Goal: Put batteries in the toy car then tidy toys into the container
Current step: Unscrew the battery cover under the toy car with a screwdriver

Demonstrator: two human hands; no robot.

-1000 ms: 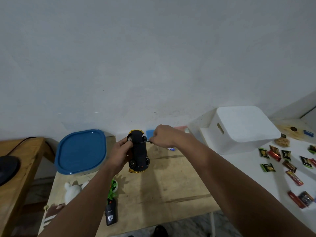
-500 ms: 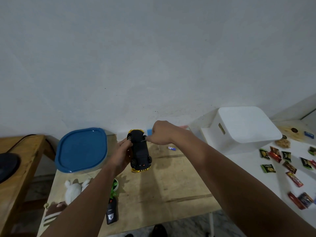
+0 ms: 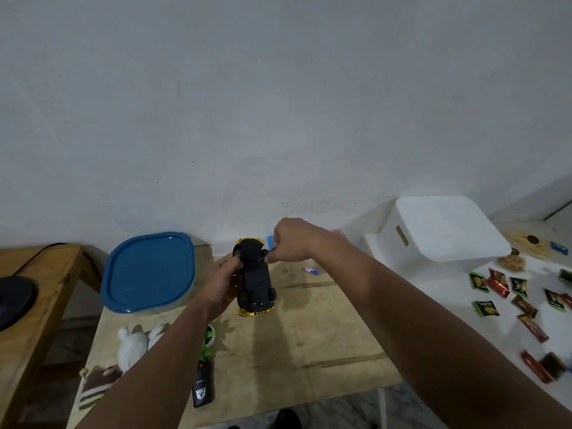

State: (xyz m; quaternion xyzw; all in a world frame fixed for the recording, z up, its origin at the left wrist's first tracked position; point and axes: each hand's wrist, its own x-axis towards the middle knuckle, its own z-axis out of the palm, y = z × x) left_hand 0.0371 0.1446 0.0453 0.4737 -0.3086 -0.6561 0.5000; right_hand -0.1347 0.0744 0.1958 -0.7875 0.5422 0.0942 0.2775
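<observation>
left hand [image 3: 223, 280] gripping upturned toy car [image 3: 254, 275], right hand [image 3: 289, 241] pinching screwdriver [image 3: 265, 257]

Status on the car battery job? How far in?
Early. Nothing looks finished. In hand: left hand holds the toy car underside up, right hand works a thin tool at its underside, probably the battery cover. Left: a battery lies on the table; the white plush and remote are out, and the blue-lidded container is closed.
</observation>
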